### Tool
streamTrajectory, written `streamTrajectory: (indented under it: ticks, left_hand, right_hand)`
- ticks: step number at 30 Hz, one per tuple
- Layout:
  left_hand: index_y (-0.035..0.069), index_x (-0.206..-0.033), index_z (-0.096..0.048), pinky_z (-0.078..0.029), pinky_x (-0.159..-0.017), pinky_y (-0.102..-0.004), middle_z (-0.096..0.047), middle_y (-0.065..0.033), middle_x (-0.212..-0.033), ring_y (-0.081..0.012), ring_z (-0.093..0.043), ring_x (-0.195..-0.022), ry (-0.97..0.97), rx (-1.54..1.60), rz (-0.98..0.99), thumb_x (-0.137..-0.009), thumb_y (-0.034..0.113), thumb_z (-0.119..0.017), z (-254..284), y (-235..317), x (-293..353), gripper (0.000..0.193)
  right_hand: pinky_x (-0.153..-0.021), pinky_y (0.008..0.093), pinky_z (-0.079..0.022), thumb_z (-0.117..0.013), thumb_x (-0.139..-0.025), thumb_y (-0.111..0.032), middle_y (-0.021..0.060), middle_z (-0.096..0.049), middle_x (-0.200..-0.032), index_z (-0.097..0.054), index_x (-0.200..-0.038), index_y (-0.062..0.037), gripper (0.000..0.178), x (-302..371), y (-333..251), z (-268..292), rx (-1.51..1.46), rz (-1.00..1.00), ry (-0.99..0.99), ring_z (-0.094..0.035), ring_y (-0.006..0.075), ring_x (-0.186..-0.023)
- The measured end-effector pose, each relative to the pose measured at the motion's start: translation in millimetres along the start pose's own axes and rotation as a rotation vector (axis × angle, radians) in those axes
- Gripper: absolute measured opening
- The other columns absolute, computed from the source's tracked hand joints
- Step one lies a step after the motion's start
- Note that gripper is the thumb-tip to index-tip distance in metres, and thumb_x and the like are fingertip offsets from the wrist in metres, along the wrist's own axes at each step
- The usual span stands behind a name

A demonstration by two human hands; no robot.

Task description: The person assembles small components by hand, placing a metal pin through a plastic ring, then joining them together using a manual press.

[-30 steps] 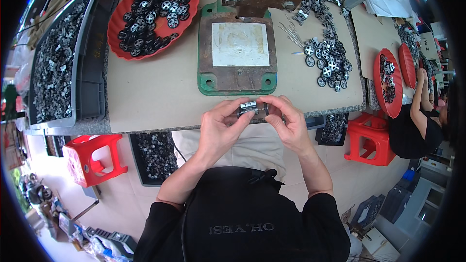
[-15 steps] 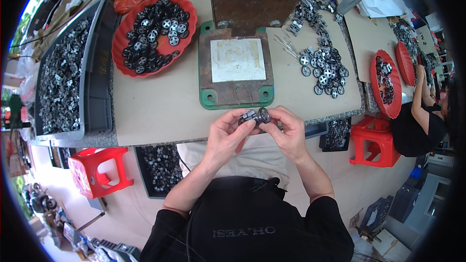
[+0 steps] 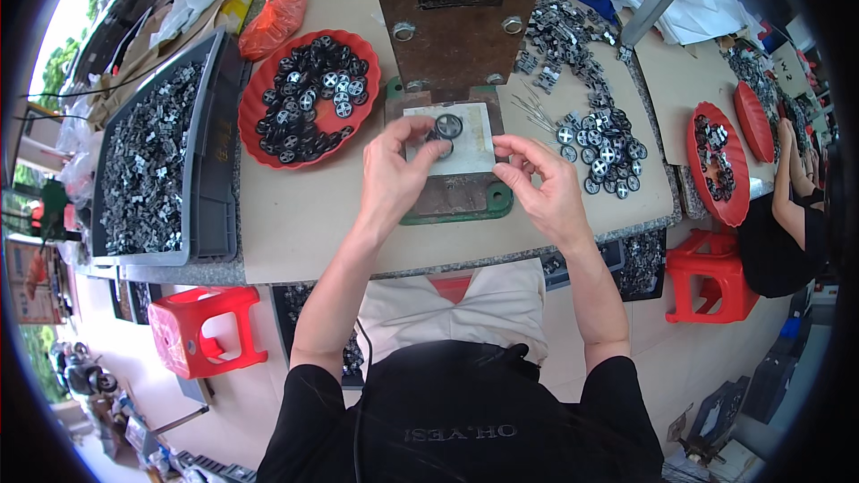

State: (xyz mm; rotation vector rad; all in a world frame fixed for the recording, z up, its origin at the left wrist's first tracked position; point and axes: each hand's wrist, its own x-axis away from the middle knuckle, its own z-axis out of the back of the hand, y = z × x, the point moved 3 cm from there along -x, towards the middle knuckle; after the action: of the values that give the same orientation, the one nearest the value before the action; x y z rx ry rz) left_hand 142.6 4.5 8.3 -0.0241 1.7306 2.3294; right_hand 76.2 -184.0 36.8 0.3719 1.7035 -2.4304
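A tan-topped table (image 3: 304,246) spans the view. On it stands a heavy brown metal press (image 3: 456,36) with a green base (image 3: 461,207). At left, a deep gray bin (image 3: 212,161) holds small dark parts (image 3: 143,179); between bin and press, a red scalloped dish (image 3: 247,121) carries black wheels (image 3: 304,89) with silver crosses. A loose pile of wheels (image 3: 608,152) lies right of the press. A white pad (image 3: 474,152) lies flat on the press's bed. The left hand (image 3: 394,170) pinches a small wheeled piece (image 3: 448,127) over the pad (contact is hard to judge). The right hand (image 3: 546,183), fingers curved, is at the pad's right edge; whether it grips anything, I cannot tell. Thin metal rods (image 3: 534,112) lie beside the pile.
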Motion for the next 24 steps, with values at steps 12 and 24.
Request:
streamTrajectory:
  ticks: [12,24]
  left_hand:
    - [-0.001,-0.093,-0.064,-0.045,-0.080,-0.0357,-0.060,-0.0135,-0.098,-0.0240,-0.061,-0.090,0.124,-0.009,-0.032,-0.072,0.012,-0.071,-14.4,-4.7,-27.1,0.026]
    - [0.004,-0.094,-0.065,-0.038,-0.086,-0.0334,-0.060,-0.0086,-0.097,-0.0219,-0.055,-0.092,0.155,-0.136,-0.071,-0.072,0.015,-0.070,-7.5,-17.1,-6.4,0.025]
  right_hand:
    - [-0.053,0.0212,-0.038,-0.066,-0.080,-0.006,0.0045,-0.061,-0.083,-0.064,-0.101,-0.0010,0.022,10.1,23.4,31.0,0.124,-0.123,-0.048,-0.049,0.0079,-0.063]
    - [-0.051,0.0262,-0.032,-0.046,-0.094,-0.022,-0.0005,-0.048,-0.062,-0.061,-0.086,0.0016,0.029,-171.0,-196.9,179.2,0.503,0.557,0.457,-0.042,0.0091,-0.057]
